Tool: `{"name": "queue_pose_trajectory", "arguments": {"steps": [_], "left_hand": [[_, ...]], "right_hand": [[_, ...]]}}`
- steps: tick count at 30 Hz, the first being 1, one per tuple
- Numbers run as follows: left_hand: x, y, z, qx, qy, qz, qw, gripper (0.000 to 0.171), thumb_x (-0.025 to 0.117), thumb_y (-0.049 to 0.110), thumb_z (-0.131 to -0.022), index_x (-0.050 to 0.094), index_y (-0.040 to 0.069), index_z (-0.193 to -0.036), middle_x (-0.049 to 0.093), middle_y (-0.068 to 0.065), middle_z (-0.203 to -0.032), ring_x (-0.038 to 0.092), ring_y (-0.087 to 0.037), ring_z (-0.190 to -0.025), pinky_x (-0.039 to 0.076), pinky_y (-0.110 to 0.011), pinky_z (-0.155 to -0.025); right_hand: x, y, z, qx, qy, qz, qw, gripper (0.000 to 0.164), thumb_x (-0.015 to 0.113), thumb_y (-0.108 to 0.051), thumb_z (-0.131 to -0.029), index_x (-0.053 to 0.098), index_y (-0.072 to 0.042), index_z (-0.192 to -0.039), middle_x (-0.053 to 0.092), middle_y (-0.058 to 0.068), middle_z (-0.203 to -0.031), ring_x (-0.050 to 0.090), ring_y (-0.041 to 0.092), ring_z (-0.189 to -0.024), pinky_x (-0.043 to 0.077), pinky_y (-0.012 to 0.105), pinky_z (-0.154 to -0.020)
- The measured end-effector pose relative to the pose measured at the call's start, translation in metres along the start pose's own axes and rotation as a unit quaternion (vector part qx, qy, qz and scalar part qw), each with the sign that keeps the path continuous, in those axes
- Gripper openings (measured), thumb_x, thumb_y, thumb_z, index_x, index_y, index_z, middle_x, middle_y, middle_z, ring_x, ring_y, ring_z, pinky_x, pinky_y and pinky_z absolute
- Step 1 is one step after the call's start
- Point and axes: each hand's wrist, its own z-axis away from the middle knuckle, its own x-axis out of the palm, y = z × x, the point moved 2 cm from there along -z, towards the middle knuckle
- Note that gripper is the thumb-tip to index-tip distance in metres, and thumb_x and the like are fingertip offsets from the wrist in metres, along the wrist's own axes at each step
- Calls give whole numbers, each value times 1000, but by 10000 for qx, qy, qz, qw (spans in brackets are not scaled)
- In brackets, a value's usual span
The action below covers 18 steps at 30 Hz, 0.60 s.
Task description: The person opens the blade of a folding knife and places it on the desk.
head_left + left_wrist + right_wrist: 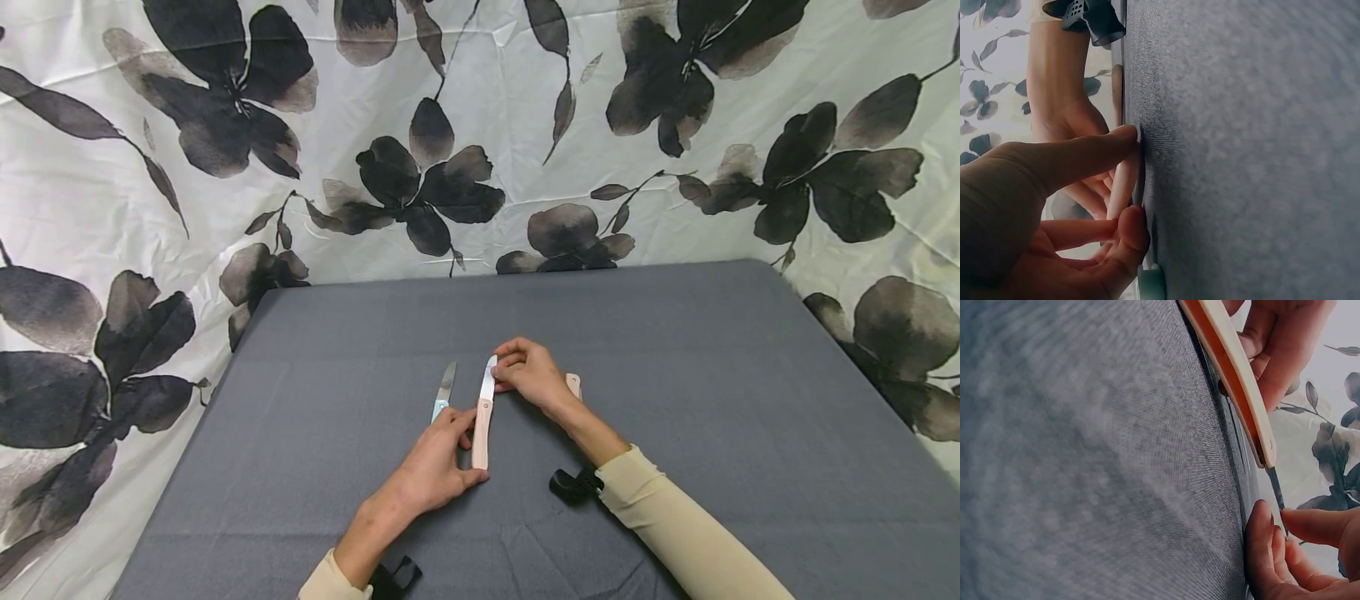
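Note:
A folding knife with a pale pink handle [482, 437] lies lengthwise near the middle of the grey table, its blade [488, 377] swung out and pointing away. My left hand [431, 471] holds the handle, thumb at its near end and fingers along its left side. With thumb and fingers, my right hand [531, 375] pinches the blade near its tip; the right wrist view shows this pinch on the blade [1276, 487] and the slot along the handle [1241, 375]. Just left is a second knife [446, 387] with a light blue handle, partly hidden behind my left hand.
A pale peach handle end [573, 385] shows beyond my right wrist, the rest hidden by the arm. Dark camera mounts [573, 486] sit at both wrists. The grey cloth-covered table [675, 350] reaches back to a hanging floral cloth [510, 108].

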Motion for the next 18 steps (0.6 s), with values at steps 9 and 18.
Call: {"name": "queue_pose_trajectory", "arguments": {"steps": [9,18], "left_hand": [[0,4,-2,-303,-153,-86,9994,82,94,14,-76,55,-2,-146,53,-6,-102,50,-9,-77,46,-23,-70],[-2,5,-3,-488,-405,-86,9980,86,93,17,-78,51,-3,-150,49,-6,-96,45,-9,-70,41,-23,-61]], "right_hand": [[3,-7,2,-140,-42,972,9952,34,70,2,-94,64,8,-126,66,16,-94,68,14,-71,62,31,-69],[7,-10,2,-203,-195,2126,9767,39,72,-6,-95,66,7,-131,65,11,-91,55,12,-67,44,24,-61]]}}
